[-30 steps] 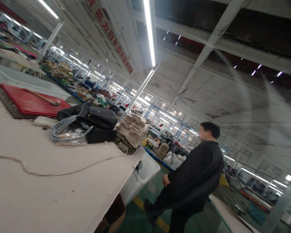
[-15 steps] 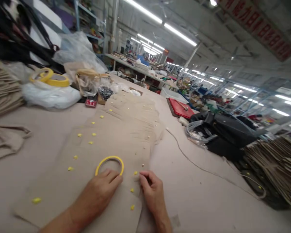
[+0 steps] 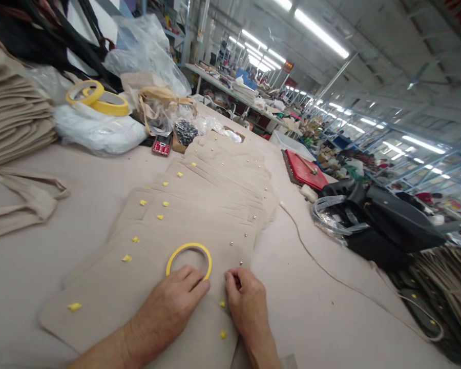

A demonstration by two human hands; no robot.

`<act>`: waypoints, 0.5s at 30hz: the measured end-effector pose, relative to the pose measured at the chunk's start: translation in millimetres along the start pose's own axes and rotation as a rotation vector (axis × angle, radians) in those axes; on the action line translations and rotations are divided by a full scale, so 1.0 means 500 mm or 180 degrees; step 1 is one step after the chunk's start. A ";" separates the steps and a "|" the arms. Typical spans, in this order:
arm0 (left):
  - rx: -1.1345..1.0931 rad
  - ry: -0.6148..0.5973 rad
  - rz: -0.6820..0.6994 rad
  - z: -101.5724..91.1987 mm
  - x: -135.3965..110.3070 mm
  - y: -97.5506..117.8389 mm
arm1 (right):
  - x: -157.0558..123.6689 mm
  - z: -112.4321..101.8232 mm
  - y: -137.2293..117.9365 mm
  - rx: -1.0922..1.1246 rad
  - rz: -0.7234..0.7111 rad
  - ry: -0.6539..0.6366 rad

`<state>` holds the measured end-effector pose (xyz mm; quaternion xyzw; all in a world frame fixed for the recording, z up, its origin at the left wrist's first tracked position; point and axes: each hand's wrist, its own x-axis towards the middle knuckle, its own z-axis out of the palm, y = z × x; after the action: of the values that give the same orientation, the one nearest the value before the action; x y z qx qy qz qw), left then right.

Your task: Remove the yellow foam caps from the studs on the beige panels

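Observation:
A fanned row of beige fabric panels (image 3: 200, 205) with yellow tape bits and small metal studs lies on the table. A thin yellow tape ring (image 3: 189, 259) sits on the nearest panel. My left hand (image 3: 169, 307) lies flat on that panel, its fingertips touching the ring's near edge. My right hand (image 3: 248, 302) rests just right of it with fingers curled, thumb and forefinger pinched at the panel's surface near a stud; what they pinch is too small to name.
Rolls of yellow tape (image 3: 100, 100) sit on a white bag at the back left, beside stacked beige fabric (image 3: 11, 118). A red calculator (image 3: 162, 145), a red mat (image 3: 305, 171), a black bag (image 3: 388, 220) and a cord (image 3: 330, 271) lie to the right.
The view swung from a person walking in the aisle down to the table. Over the last half second my hands stayed by the tape ring, and the view moved slightly closer.

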<state>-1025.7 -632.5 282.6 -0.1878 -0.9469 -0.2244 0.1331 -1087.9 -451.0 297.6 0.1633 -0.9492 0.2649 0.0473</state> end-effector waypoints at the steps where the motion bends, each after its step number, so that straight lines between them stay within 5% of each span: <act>1: -0.0003 -0.0004 -0.0009 0.000 0.001 0.000 | 0.003 0.000 -0.002 -0.0019 0.0052 -0.0020; 7: -0.0031 0.0134 0.0000 0.001 -0.001 0.000 | 0.006 -0.015 -0.011 -0.0033 0.0209 -0.0202; 12: -0.0265 0.0856 0.0250 -0.035 0.001 0.000 | -0.004 -0.045 -0.010 0.0035 0.0400 -0.0773; 15: -0.0635 0.1092 0.0299 -0.063 0.006 0.005 | -0.006 -0.052 -0.008 0.0304 0.0381 -0.0787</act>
<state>-1022.2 -644.3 311.6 -0.2030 -0.8736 -0.3393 0.2836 -1083.7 -439.8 321.3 0.1398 -0.9421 0.2899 -0.0938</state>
